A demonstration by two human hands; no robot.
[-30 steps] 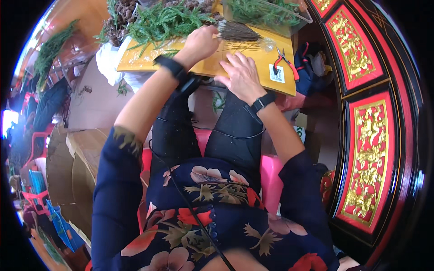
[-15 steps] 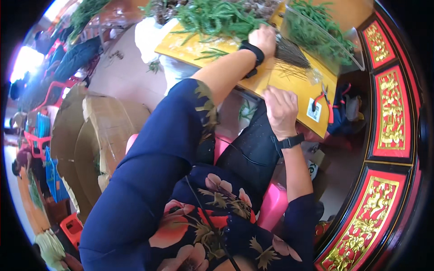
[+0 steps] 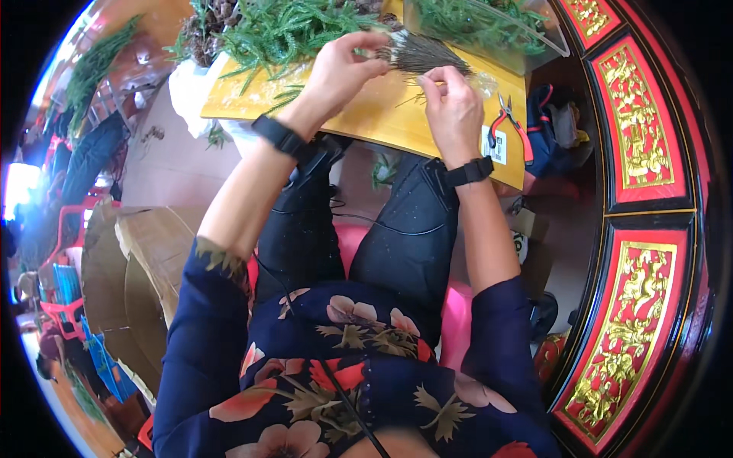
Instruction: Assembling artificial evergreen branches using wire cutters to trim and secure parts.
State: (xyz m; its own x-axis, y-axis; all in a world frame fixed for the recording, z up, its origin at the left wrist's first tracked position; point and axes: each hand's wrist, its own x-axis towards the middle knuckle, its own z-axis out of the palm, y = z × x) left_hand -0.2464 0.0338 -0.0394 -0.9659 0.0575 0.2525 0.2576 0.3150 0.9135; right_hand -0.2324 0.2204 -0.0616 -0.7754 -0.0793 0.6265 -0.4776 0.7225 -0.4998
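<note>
Over the yellow table (image 3: 366,114), my left hand (image 3: 336,75) is open, thumb and fingers apart, at the pale end of a bundle of thin dark wire-like stems (image 3: 431,55). No object shows clearly between its fingers. My right hand (image 3: 454,111) is closed in a pinch at the near side of the bundle, beside a few loose thin stems (image 3: 413,98). Whatever its fingertips hold is too fine to make out. Green artificial pine sprigs (image 3: 279,32) lie heaped beyond my left hand.
A clear plastic bin (image 3: 489,38) of green sprigs stands at the far right. Red-handled pliers (image 3: 510,126) lie near a white label (image 3: 495,146) on the table's right. An open cardboard box (image 3: 145,267) is at left; carved red-and-gold panels (image 3: 649,114) line the right.
My left hand has drawn back from the far side of the table and opened. My right hand has moved forward to the stems and pinched. The view has shifted.
</note>
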